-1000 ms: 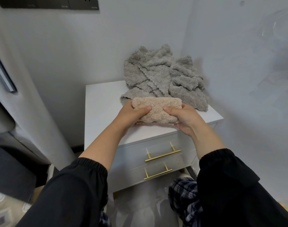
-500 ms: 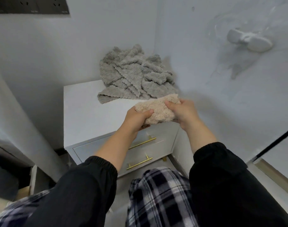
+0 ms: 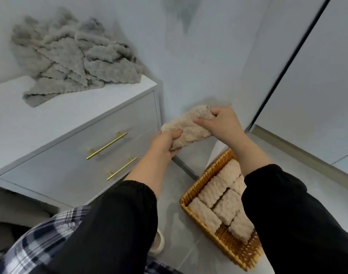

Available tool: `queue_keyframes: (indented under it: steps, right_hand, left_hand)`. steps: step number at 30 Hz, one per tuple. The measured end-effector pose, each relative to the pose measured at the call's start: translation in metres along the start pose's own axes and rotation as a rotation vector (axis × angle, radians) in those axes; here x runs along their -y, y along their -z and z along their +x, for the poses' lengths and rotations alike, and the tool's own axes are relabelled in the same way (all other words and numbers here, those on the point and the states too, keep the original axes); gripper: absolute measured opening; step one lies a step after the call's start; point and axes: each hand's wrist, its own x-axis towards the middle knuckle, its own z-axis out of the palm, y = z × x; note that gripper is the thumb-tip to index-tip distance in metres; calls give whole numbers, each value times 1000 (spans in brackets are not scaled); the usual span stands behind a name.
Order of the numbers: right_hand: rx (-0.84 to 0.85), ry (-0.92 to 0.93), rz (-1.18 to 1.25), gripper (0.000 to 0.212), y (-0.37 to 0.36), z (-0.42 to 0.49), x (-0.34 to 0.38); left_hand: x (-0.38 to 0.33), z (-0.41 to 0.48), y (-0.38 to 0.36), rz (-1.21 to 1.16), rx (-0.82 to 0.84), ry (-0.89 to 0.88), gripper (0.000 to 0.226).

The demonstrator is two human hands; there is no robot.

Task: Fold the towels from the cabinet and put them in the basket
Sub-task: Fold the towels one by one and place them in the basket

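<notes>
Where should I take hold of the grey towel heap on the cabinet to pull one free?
Probably the flat scalloped tail trailing from the grey towel heap toward the front edge of the cabinet top. Come from the front, above: that tail lies spread and free, while the rest is bunched against the wall.

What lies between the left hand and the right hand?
The folded beige towel: the left hand and right hand grip its opposite ends, shown in the head view.

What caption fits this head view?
A folded beige towel held by left hand and right hand near the wicker basket.
</notes>
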Motion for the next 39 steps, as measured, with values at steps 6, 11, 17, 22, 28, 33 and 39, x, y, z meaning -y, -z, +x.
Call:
queue_keyframes:
  steps: [6, 11, 17, 22, 28, 33, 39]
  right_hand:
    - [-85, -275, 333, 12, 31, -38, -88]
    - [87, -543, 368, 24, 43, -46, -153]
    - [506, -427, -327, 65, 56, -39, -192]
    - [504, -378, -518, 51, 30, -29, -203]
    - [427, -606, -357, 18, 17, -58, -252]
    - [580, -880, -587, 28, 0, -103, -307]
    - [727, -1034, -810, 30, -28, -125, -331]
  left_hand:
    - [71, 13, -14, 99, 249, 141, 26]
    - [111, 31, -14, 286, 313, 225, 21]
    - [134, 60, -22, 799, 280, 96, 33]
    - [138, 88, -32, 868, 353, 74, 40]
    - [162, 112, -3, 1253, 206, -57, 43]
    - [182, 125, 32, 1551, 243, 143, 53]
    - [199, 137, 31, 1654, 311, 162, 33]
